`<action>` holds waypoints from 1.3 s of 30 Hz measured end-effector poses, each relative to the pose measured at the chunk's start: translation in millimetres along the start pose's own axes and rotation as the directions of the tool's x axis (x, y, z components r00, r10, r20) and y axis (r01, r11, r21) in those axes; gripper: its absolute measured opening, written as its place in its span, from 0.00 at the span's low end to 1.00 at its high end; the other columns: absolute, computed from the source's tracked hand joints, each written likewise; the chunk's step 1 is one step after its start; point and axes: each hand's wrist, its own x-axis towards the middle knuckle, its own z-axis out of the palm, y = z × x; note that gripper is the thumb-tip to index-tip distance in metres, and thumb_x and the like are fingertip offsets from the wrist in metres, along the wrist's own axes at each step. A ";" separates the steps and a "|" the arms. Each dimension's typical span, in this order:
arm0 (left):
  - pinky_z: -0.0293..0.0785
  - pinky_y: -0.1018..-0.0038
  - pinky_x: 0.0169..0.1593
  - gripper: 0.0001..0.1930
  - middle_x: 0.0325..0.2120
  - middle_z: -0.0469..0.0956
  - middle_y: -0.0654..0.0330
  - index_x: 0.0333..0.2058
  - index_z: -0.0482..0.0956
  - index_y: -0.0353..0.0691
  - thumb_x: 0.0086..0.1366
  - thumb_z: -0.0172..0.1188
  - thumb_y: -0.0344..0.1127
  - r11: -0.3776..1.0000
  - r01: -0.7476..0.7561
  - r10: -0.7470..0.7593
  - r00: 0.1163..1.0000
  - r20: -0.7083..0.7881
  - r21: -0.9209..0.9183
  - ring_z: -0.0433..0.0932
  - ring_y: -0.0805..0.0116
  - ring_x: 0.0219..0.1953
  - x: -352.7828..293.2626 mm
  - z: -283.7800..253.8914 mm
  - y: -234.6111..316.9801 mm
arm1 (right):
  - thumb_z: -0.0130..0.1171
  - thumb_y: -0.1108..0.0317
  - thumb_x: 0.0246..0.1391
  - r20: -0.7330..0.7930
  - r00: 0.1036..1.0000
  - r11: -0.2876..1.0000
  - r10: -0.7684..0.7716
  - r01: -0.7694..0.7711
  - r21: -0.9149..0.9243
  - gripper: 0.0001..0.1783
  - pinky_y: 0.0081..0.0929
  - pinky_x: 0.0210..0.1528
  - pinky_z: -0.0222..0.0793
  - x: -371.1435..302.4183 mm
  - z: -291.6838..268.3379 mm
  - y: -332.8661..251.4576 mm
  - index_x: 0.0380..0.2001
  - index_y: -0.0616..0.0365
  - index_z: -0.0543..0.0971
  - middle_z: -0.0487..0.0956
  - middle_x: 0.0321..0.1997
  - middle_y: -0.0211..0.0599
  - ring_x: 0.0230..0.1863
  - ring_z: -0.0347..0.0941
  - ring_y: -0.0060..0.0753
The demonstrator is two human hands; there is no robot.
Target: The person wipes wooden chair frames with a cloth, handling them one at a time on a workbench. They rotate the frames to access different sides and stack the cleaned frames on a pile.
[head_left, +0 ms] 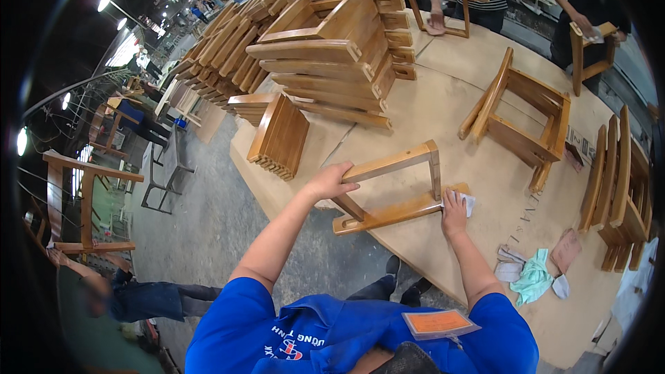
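A four-sided wooden frame [391,217], glossy brown like a chair's arm-and-leg side, lies tilted at the near edge of the table, one corner reaching past that edge. My left hand [329,182] is closed around its left part, fingers over the far rail. At the right end of the near rail, my right hand [454,215] presses a small white folded piece [470,205] against the wood. Most of that piece is under my fingers, and I cannot tell whether it is cloth or abrasive paper.
On the brown-covered table [443,90] stand a tall stack of wooden frames [325,69], a smaller stack [280,137], joined frames [530,125] and more frames [616,201] at right. Rags [533,275] lie near right. Co-workers handle frames across the table; another person [138,298] stands left.
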 end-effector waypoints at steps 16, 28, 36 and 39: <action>0.71 0.62 0.43 0.24 0.35 0.78 0.44 0.47 0.71 0.36 0.57 0.65 0.45 1.000 0.004 -0.004 1.000 0.022 -0.027 0.76 0.47 0.39 1.0 -1.5 -0.6 | 0.52 0.73 0.51 0.072 0.990 0.980 -0.123 0.133 -0.151 0.30 0.50 0.68 0.51 -22.7 -2.0 15.9 0.61 0.50 0.68 0.64 0.67 0.29 0.70 0.54 0.46; 0.71 0.64 0.48 0.26 0.40 0.78 0.44 0.49 0.72 0.35 0.57 0.65 0.44 0.999 0.032 -0.032 0.999 -0.007 -0.017 0.77 0.51 0.45 -0.4 0.6 7.5 | 0.48 0.72 0.53 0.012 1.000 0.998 -0.007 0.008 -0.061 0.30 0.45 0.67 0.54 -29.8 9.7 17.2 0.63 0.52 0.65 0.63 0.68 0.34 0.70 0.53 0.41; 0.72 0.63 0.43 0.24 0.33 0.79 0.46 0.48 0.72 0.35 0.57 0.65 0.43 0.999 0.026 -0.027 1.000 -0.014 -0.032 0.78 0.50 0.38 1.3 -0.7 1.6 | 0.47 0.72 0.55 -0.070 0.982 0.984 0.176 -0.178 -0.016 0.28 0.42 0.68 0.54 -1.0 -12.5 26.6 0.62 0.51 0.66 0.65 0.67 0.32 0.70 0.54 0.42; 0.72 0.63 0.43 0.25 0.34 0.79 0.46 0.48 0.71 0.35 0.57 0.65 0.44 0.998 0.030 -0.031 0.999 -0.016 -0.049 0.79 0.50 0.38 1.6 0.9 0.5 | 0.47 0.72 0.57 -0.019 0.993 0.985 0.117 -0.118 -0.126 0.26 0.45 0.68 0.53 12.6 -12.4 32.2 0.60 0.52 0.68 0.65 0.67 0.31 0.69 0.54 0.43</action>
